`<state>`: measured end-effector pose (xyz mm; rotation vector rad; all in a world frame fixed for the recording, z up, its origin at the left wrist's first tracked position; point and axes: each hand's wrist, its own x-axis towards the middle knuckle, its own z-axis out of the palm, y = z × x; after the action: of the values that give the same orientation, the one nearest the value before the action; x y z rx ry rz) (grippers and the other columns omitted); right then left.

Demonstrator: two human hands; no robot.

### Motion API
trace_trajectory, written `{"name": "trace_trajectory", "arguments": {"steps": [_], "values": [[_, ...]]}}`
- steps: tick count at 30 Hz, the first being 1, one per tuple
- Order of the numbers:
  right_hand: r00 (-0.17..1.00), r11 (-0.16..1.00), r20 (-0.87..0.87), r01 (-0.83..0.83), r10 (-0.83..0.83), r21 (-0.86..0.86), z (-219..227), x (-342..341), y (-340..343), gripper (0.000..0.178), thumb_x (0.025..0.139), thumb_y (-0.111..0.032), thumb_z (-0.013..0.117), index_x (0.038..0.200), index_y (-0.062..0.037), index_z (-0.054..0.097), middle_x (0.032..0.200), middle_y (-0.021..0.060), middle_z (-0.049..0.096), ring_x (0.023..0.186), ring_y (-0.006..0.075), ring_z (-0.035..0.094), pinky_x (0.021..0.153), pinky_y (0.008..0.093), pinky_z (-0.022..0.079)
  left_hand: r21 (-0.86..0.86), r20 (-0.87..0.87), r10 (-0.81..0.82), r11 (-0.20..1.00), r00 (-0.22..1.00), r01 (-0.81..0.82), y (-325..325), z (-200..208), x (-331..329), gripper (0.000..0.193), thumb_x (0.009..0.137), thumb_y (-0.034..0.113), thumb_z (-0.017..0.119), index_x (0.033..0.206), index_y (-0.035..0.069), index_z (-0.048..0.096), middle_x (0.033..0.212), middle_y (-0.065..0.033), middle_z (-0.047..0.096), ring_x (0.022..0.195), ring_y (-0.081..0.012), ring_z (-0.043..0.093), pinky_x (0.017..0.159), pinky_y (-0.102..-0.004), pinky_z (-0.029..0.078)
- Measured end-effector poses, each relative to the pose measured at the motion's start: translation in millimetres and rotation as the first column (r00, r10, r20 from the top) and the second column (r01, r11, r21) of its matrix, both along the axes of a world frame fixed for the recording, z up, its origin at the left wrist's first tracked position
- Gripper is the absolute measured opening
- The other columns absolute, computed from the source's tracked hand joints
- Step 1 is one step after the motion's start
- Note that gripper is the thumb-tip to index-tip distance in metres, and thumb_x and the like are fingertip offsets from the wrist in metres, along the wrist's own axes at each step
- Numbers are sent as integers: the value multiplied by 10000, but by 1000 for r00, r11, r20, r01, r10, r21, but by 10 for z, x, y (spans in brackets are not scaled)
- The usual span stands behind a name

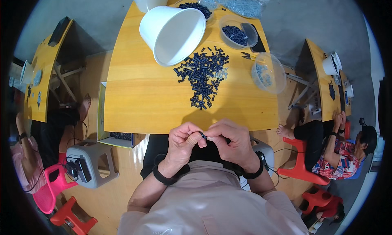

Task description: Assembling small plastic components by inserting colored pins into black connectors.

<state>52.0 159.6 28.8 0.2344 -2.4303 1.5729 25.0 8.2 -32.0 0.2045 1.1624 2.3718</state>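
Close in front of my body, past the table's near edge, both hands meet at a small dark plastic piece (pixel 203 135). My left hand (pixel 182 142) is closed, thumb and fingertips pinching one end of it. From the other side my right hand (pixel 231 142) pinches at its right end; whether a second small part sits between those fingertips is too small to tell. Beyond the hands, a loose pile of small dark cylindrical pieces (pixel 199 77) lies on the yellow wooden table (pixel 139 106). A few small pale translucent pieces (pixel 221 73) lie at the pile's right side.
A white bucket (pixel 150 28) lies tipped toward the pile. At the right stand a clear tub of dark pieces (pixel 236 34), a tub of pale pieces (pixel 264 76) and yellow-handled snips (pixel 248 55). Other people sit at tables on both sides; a grey stool (pixel 92 161) stands left.
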Motion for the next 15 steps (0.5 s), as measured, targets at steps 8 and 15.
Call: {"name": "trace_trajectory", "arguments": {"steps": [8,15], "values": [[998,998,-35,47,-45,50,25,43,-22,170,677,112,606,748,-43,598,651,76,567,572,231,545,505,305,418,-12,45,-22,1000,999,23,20,25,28,143,855,126,639,835,-5,586,674,-77,630,579,-114,581,580,-221,469],[994,992,-57,95,-91,86,-24,92,-31,172,660,151,575,700,-15,600,628,83,570,541,205,538,493,273,395,-30,75,-57,998,996,60,40,8,57,180,843,151,660,834,-12,586,683,-92,639,561,-132,590,566,-238,482]]}}
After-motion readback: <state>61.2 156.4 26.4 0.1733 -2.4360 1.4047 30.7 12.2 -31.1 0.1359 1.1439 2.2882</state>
